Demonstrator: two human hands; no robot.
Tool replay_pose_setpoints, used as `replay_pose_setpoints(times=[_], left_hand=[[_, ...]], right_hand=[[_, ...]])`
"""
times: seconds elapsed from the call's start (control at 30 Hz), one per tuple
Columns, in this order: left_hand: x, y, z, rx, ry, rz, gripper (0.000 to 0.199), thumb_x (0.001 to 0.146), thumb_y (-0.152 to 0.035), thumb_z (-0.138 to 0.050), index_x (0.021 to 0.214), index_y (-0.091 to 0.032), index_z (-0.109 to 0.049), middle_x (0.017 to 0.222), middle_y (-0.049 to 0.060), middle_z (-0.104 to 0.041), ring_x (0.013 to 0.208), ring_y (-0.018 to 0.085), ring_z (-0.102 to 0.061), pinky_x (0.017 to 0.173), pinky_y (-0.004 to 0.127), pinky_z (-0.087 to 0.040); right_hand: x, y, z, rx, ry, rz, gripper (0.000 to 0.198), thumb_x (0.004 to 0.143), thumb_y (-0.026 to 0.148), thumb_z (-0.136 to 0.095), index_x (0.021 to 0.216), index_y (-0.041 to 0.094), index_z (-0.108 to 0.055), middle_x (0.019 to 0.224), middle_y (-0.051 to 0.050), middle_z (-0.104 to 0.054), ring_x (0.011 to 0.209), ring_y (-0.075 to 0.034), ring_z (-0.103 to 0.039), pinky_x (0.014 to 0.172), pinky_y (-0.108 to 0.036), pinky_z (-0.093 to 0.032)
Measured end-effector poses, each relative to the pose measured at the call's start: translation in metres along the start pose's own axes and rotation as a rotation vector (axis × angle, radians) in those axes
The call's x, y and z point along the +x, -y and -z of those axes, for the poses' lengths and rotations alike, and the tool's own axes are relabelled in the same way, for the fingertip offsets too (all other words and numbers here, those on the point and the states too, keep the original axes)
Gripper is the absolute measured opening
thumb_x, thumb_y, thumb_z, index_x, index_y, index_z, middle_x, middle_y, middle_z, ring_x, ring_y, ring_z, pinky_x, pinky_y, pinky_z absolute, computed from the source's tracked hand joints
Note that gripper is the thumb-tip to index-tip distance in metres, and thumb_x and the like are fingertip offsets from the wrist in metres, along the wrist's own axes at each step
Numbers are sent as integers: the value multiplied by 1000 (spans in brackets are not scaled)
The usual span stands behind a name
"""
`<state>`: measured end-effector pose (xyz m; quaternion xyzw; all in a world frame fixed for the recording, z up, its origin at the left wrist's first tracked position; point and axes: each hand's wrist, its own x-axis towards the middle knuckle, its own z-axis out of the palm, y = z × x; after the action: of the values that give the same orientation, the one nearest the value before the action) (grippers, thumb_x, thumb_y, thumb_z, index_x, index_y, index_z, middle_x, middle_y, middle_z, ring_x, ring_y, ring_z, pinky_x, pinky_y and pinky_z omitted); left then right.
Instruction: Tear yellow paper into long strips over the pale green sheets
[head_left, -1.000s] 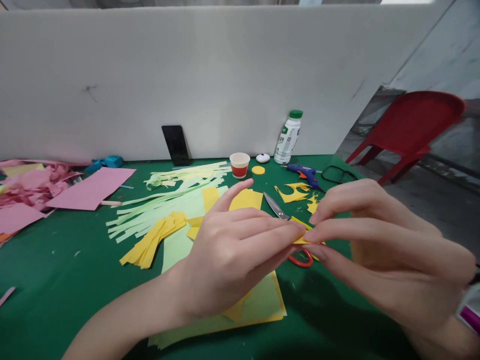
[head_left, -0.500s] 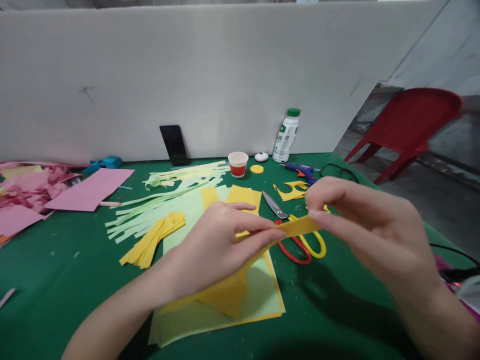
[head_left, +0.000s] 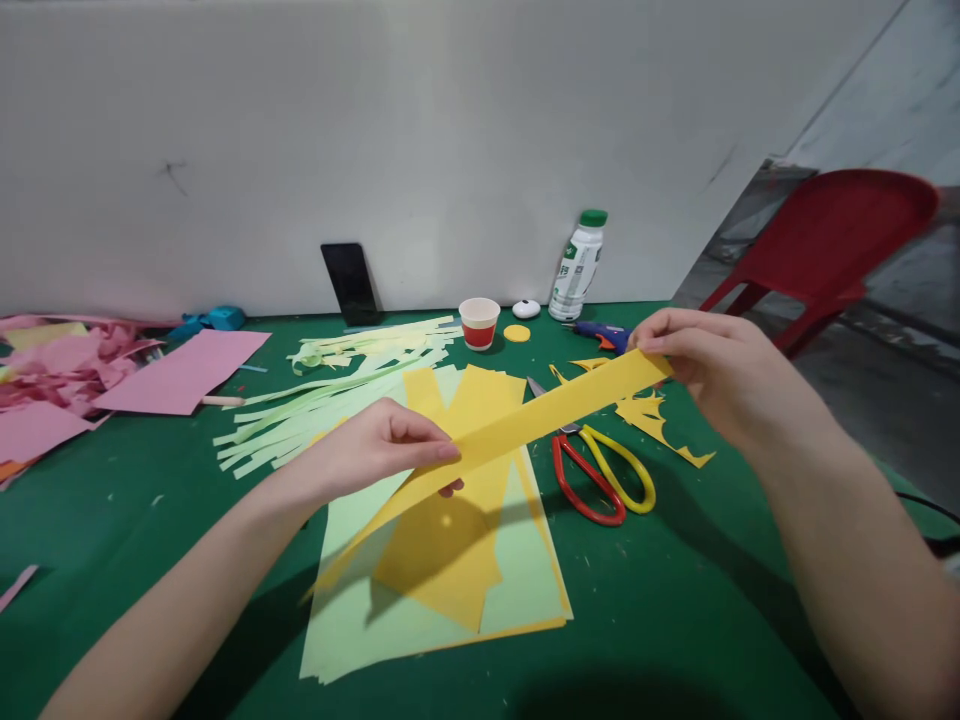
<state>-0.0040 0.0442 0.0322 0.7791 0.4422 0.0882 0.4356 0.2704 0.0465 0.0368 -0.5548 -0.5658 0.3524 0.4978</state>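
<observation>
A long yellow paper strip (head_left: 551, 412) is stretched between both hands above the table, its loose end trailing down to the lower left. My left hand (head_left: 382, 448) pinches it partway along, and my right hand (head_left: 694, 365) pinches its upper right end. Beneath lie light green paper sheets (head_left: 360, 625) with yellow paper pieces (head_left: 442, 560) on top. Scissors with one red and one yellow handle (head_left: 600, 480) rest to the right, the strip crossing in front of their blades. Yellow offcuts (head_left: 649, 420) lie below my right hand.
Along the back stand a paper cup (head_left: 479, 325), a bottle (head_left: 579, 268) and a phone (head_left: 350, 285) leaning on the white panel. A glue gun (head_left: 600, 335) lies near my right hand. Fringed green paper (head_left: 337, 400) and pink paper (head_left: 187, 375) are on the left.
My hands have moved apart, the left one leftward and the right one up and rightward. More of the yellow strip now spans between them, with its flat face turned toward me.
</observation>
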Motion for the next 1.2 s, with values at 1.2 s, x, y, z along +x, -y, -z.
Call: replay_pose_setpoints(times=[1.2], left_hand=[[-10,7,-26,185,-179,-193,23,81,-27,-50,78,-18,-71,66,0,-69,51,9,-55,48,19,-38]], right_hand=[[-49,0,-68,-557,597,392,14,82,19,-47,72,19,-56,69,2,-60,59,-9,-51,54,-21,-36]])
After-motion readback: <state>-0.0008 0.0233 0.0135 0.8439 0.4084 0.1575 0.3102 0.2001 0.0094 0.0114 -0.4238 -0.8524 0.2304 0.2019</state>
